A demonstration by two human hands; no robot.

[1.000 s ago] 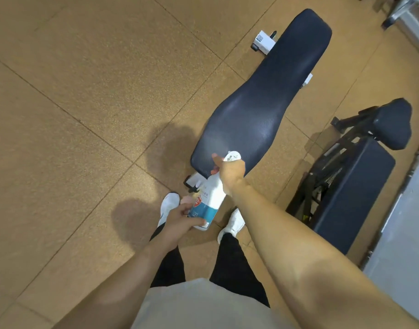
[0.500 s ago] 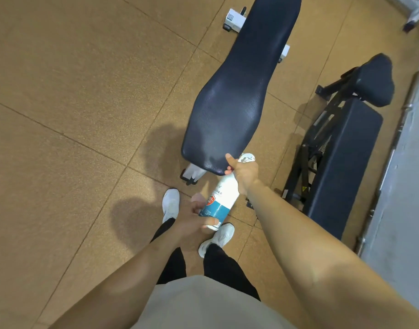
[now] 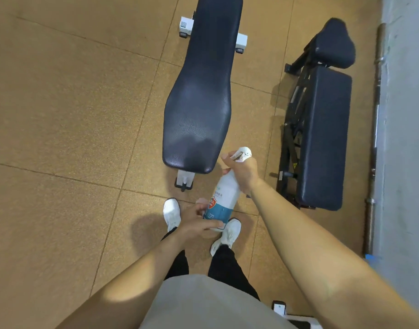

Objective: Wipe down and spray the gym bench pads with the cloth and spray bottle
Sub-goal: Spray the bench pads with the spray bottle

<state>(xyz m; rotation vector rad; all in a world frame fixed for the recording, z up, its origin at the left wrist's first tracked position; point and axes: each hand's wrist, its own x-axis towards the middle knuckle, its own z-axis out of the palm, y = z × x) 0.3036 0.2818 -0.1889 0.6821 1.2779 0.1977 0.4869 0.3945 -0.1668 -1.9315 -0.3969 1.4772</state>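
Note:
A white spray bottle (image 3: 225,195) with a blue and red label hangs just in front of the near end of the dark blue bench pad (image 3: 201,98). My right hand (image 3: 242,170) grips its neck and white trigger head. My left hand (image 3: 197,223) holds the bottle's base from below, fingers around it. The long pad runs away from me up the middle of the view. No cloth shows.
A second bench (image 3: 322,136) with dark pads and a black frame stands to the right. A barbell (image 3: 374,138) lies along the grey wall. My white shoes (image 3: 171,213) stand on the brown rubber tile floor (image 3: 61,115). A white frame part (image 3: 278,308) sits at the bottom edge.
My view has swung so the bench now runs straight up the frame. Both hands kept hold of the bottle, which stays near the pad's near end.

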